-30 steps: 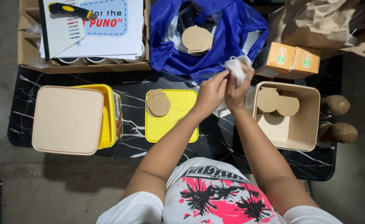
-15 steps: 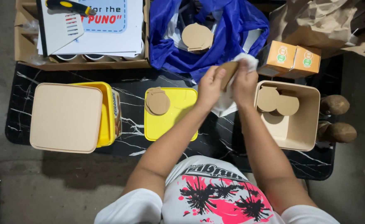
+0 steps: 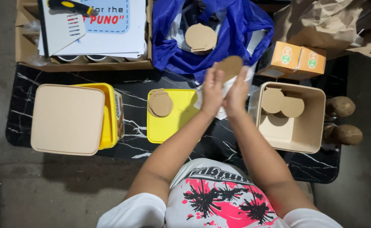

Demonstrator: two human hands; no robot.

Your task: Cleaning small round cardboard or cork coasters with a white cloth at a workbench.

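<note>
A round tan disc — thin, flat, cardboard-coloured — stands upright, its top half showing at twelve o'clock above a crumpled white cloth. The cloth wraps its lower half — both are raised above the black marble-patterned table, near centre.

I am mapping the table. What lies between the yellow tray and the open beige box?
In the head view, both hands, left hand and right hand, pressing a brown disc with white cloth, above dark marble table.
</note>
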